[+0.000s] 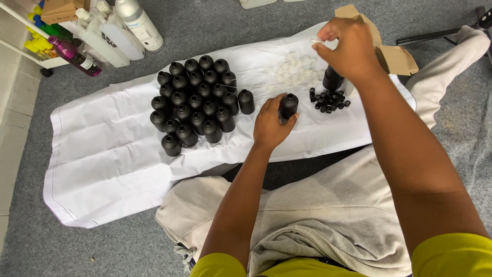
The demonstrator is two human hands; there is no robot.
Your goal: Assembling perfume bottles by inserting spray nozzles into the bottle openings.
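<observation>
White cloth [113,169] is lying spread over a grey carpet [31,241] and is carrying all the work items. The left hand [270,124] is gripping a black bottle [288,106] near the middle of the cloth, close to its near edge; the fingers are closing around the bottle body, with the thumb pressing on the right side, and the bottle is standing roughly upright with its open neck pointing up. The right hand [348,46] is hovering above the far right corner of the cloth, and its fingertips are pinching together on a small clear part [319,41], whose exact shape is too small to tell. A cluster of black bottles [197,97] is standing upright to the left of the held bottle, packed bottle against bottle, toward the far edge of the cloth. A heap of clear small parts [292,72] is lying along the far edge, between the cluster and the right hand. Another black bottle [332,79] is standing just below the right hand, and a pile of small black caps [329,100] is lying just beside it. A brown cardboard box [392,54] is sitting at the far right corner.
</observation>
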